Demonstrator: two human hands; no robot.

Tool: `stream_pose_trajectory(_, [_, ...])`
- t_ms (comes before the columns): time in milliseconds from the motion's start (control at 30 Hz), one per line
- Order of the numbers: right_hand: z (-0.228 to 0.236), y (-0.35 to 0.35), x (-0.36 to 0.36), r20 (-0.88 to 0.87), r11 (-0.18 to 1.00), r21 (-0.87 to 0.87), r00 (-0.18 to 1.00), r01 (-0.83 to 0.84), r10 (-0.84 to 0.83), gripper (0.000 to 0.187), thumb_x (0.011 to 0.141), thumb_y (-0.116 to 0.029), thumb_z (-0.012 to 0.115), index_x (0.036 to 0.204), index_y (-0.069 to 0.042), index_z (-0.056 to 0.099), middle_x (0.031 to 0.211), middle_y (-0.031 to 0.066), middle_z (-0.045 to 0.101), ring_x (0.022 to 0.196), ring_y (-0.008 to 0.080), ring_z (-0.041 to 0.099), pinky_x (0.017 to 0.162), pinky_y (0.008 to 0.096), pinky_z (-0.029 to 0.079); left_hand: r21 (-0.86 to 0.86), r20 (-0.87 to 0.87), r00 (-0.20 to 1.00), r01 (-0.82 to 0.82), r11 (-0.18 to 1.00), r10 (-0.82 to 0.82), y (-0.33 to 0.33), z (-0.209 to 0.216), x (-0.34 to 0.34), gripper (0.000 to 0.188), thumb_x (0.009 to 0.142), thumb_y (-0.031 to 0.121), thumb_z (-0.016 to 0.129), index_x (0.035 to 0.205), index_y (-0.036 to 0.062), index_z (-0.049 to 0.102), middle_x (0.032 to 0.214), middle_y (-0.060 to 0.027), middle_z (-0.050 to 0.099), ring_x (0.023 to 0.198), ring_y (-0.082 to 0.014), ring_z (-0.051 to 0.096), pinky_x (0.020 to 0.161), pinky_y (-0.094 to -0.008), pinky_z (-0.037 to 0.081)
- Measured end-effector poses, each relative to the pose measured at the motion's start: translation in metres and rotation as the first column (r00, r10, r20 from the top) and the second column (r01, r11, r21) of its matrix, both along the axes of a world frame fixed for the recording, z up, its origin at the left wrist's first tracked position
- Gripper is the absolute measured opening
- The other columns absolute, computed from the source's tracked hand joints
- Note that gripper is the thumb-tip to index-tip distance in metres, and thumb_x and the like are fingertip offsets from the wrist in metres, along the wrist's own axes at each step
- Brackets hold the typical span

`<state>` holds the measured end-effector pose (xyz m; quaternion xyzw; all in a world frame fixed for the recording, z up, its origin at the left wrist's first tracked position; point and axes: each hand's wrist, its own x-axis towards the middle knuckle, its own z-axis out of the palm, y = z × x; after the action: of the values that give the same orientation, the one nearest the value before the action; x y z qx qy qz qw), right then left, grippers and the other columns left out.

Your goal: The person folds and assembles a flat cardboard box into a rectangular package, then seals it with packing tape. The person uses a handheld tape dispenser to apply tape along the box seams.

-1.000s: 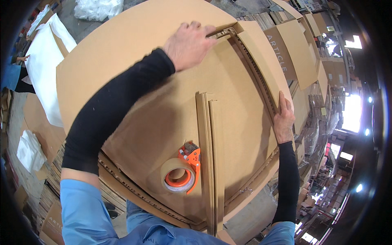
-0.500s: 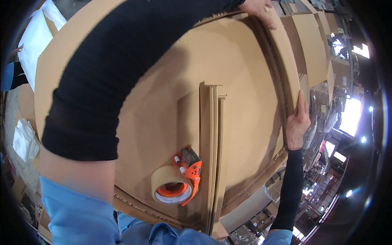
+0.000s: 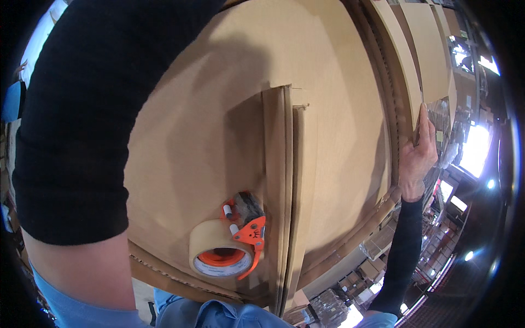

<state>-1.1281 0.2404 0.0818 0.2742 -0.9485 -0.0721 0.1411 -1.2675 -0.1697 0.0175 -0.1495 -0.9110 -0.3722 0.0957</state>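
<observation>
A large open cardboard box [image 3: 350, 109] fills the middle of the view. Its right flap [image 3: 399, 60] stands folded outward. My right hand [image 3: 418, 158] lies with stretched fingers along the outside of this flap near the right corner. My left arm, in a black sleeve [image 3: 82, 126], reaches across the left side, and its hand is beyond the top edge. Inside the box lies an orange tape dispenser [image 3: 251, 232] with a wide roll of tan tape [image 3: 210, 240]. Beside it, long folded cardboard strips [image 3: 281, 180] run lengthwise toward me.
Stacked cardboard sheets [image 3: 429, 49] stand past the right flap. Wrapped stacks [image 3: 328, 306] and cartons [image 3: 372, 268] sit lower right. At the far left edge, another person's blue clothing [image 3: 13, 101] shows beside a white sheet [image 3: 38, 38].
My left hand, earlier on the far right part of the rim, has gone out of view. The view has shifted closer over the box. My right hand stays on the flap.
</observation>
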Motion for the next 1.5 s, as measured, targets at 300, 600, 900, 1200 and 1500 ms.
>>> stream_pose_trajectory(300, [-0.025, -0.016, 0.004, -0.005, 0.993, -0.049, 0.995, -0.103, 0.103, 0.089, 0.073, 0.018, 0.057, 0.155, -0.017, 0.052, 0.136, 0.0139, 0.064, 0.115, 0.0367, 0.070, 0.095, 0.0438, 0.060, 0.198, 0.020, 0.989, 0.143, 0.970, -0.150, -0.013, -0.011, -0.008, 0.094, 0.076, 0.047, 0.092, 0.141, -0.0111, 0.058, 0.135, -0.0217, 0.068, 0.127, -0.0297, 0.063, 0.108, -0.0365, 0.048])
stream_pose_trajectory(600, [-0.031, -0.008, -0.016, -0.067, 0.990, -0.035, 0.988, -0.139, 0.137, 0.085, 0.072, 0.016, 0.058, 0.150, -0.018, 0.057, 0.137, 0.0103, 0.064, 0.121, 0.0342, 0.067, 0.100, 0.0442, 0.056, 0.109, -0.013, 0.997, 0.081, 0.991, -0.080, -0.016, -0.016, -0.021, 0.083, 0.079, 0.046, 0.089, 0.140, -0.0037, 0.063, 0.131, -0.0186, 0.070, 0.124, -0.0267, 0.063, 0.108, -0.0360, 0.047])
stream_pose_trajectory(900, [0.011, -0.014, -0.005, 0.044, 0.988, 0.071, 0.990, -0.136, 0.133, 0.086, 0.087, -0.026, 0.081, 0.159, -0.007, 0.037, 0.150, 0.0222, 0.051, 0.142, 0.0403, 0.049, 0.120, 0.0542, 0.037, 0.096, 0.071, 0.993, 0.090, 0.991, -0.097, -0.010, -0.007, 0.003, 0.044, 0.083, 0.041, 0.088, 0.109, 0.0068, 0.079, 0.104, -0.0076, 0.079, 0.101, -0.0170, 0.070, 0.092, -0.0350, 0.053])
stream_pose_trajectory(1200, [-0.038, -0.058, -0.038, 0.002, 0.990, -0.008, 0.990, -0.143, 0.143, 0.075, 0.097, -0.023, 0.071, 0.160, -0.005, 0.036, 0.153, 0.0259, 0.050, 0.138, 0.0422, 0.054, 0.116, 0.0480, 0.043, -0.050, 0.052, 0.998, 0.027, 0.998, -0.024, 0.006, 0.013, 0.027, 0.054, 0.085, 0.052, 0.082, 0.118, 0.0092, 0.079, 0.111, -0.0123, 0.079, 0.105, -0.0226, 0.072, 0.096, -0.0362, 0.053])
stream_pose_trajectory(1500, [-0.011, -0.056, -0.052, 0.300, 0.957, -0.183, 0.914, -0.224, 0.271, 0.083, 0.089, 0.005, 0.061, 0.164, -0.011, 0.032, 0.158, 0.0235, 0.045, 0.144, 0.0397, 0.049, 0.119, 0.0469, 0.041, 0.218, 0.020, 0.998, 0.045, 0.975, -0.051, 0.005, -0.008, -0.019, 0.039, 0.084, 0.044, 0.081, 0.096, 0.0068, 0.084, 0.090, -0.0154, 0.078, 0.084, -0.0252, 0.072, 0.081, -0.0385, 0.056])
